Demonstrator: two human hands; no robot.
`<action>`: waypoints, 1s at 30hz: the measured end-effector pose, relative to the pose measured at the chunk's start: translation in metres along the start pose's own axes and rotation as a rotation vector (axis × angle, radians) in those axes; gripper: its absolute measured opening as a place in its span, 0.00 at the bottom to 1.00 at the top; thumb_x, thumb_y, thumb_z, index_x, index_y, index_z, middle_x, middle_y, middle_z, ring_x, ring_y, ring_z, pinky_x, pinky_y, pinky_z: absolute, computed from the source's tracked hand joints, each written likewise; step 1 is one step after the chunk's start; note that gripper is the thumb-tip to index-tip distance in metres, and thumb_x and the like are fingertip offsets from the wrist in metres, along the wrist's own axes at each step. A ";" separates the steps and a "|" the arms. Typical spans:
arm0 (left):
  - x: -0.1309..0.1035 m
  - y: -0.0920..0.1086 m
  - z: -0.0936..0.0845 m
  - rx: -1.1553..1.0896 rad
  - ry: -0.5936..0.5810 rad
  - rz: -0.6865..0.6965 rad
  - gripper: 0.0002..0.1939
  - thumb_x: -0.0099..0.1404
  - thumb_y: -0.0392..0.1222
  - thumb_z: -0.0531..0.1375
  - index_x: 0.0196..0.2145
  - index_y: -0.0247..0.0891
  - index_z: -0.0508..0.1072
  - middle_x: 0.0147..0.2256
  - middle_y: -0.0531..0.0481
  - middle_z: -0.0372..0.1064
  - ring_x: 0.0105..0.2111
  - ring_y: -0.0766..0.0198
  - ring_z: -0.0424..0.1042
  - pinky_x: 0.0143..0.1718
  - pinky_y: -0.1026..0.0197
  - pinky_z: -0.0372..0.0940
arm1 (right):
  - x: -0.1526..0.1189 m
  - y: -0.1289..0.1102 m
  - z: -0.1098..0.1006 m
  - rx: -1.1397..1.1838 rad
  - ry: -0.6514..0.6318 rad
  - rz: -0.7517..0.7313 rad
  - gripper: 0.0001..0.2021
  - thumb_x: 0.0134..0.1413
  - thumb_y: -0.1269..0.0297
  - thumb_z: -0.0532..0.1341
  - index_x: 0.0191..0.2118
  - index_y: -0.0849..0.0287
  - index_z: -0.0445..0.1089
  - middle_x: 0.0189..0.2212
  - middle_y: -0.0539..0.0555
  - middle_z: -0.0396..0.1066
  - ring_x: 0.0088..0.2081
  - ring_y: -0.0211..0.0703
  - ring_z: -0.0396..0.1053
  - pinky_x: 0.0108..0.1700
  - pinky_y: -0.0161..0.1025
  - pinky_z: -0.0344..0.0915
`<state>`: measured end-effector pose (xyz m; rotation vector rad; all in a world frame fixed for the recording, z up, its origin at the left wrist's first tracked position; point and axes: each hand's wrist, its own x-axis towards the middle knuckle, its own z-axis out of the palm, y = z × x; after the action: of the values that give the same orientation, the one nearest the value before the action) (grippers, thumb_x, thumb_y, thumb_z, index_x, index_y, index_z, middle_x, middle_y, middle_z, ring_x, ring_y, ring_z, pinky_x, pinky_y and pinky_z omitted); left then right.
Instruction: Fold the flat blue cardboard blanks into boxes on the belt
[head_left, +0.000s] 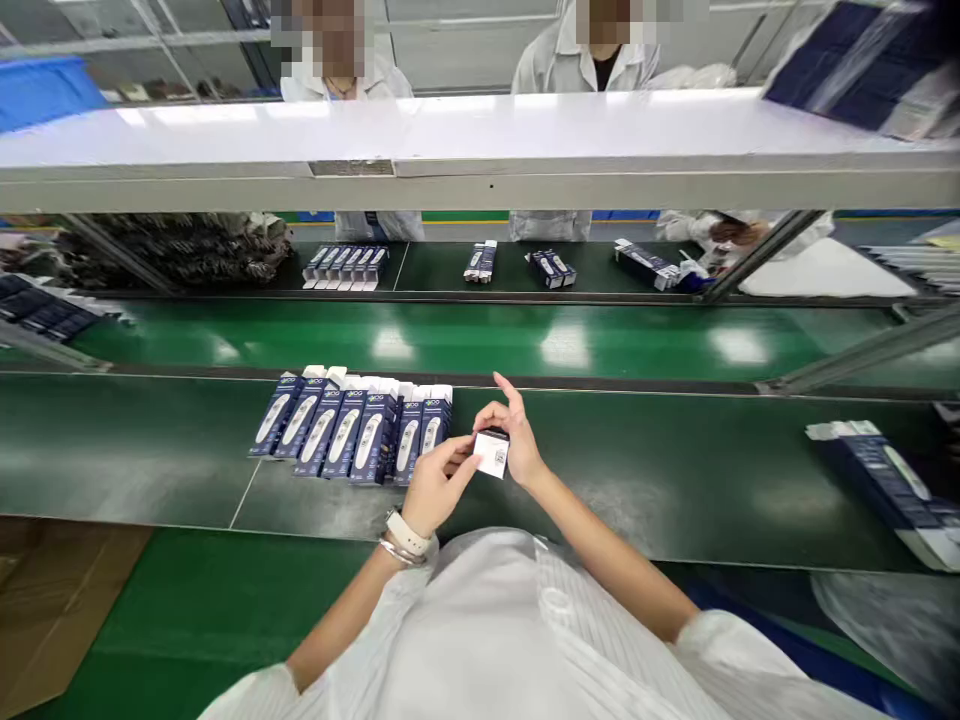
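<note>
Together, both hands, left hand [439, 483] and right hand [512, 432], pinch the small box [492, 451] between them.

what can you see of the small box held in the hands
The small dark blue and white cardboard box is held end-on above the dark green work surface, its white end flap facing the camera with a small printed code on it. The right hand grips it from behind and the side, forefinger raised; the left hand pinches its left edge. It sits just right of the row of matching blue boxes, apart from them.
</note>
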<state>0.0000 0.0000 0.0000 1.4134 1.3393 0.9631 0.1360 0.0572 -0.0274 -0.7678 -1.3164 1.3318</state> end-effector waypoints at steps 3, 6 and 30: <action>0.001 -0.001 0.000 0.031 0.050 -0.008 0.15 0.60 0.44 0.58 0.42 0.34 0.71 0.37 0.45 0.73 0.34 0.63 0.72 0.36 0.62 0.68 | -0.001 -0.001 0.004 -0.079 -0.016 0.022 0.36 0.53 0.37 0.41 0.62 0.52 0.42 0.28 0.50 0.65 0.30 0.41 0.64 0.36 0.40 0.64; 0.001 -0.003 0.001 0.019 0.056 -0.016 0.14 0.60 0.45 0.58 0.41 0.34 0.72 0.36 0.45 0.73 0.33 0.63 0.72 0.35 0.62 0.68 | -0.002 -0.001 0.004 -0.112 -0.012 0.024 0.36 0.54 0.38 0.41 0.63 0.53 0.42 0.28 0.50 0.65 0.30 0.41 0.64 0.36 0.40 0.65; -0.052 -0.113 -0.035 1.007 0.749 -0.154 0.40 0.58 0.59 0.55 0.57 0.24 0.53 0.59 0.27 0.48 0.60 0.38 0.45 0.56 0.33 0.42 | -0.001 0.087 0.068 -0.364 0.018 0.663 0.43 0.47 0.47 0.58 0.63 0.63 0.41 0.65 0.59 0.35 0.65 0.48 0.28 0.64 0.45 0.30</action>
<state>-0.0683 -0.0508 -0.0968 1.6554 2.7053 0.7425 0.0511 0.0528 -0.0987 -1.5622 -1.3624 1.5961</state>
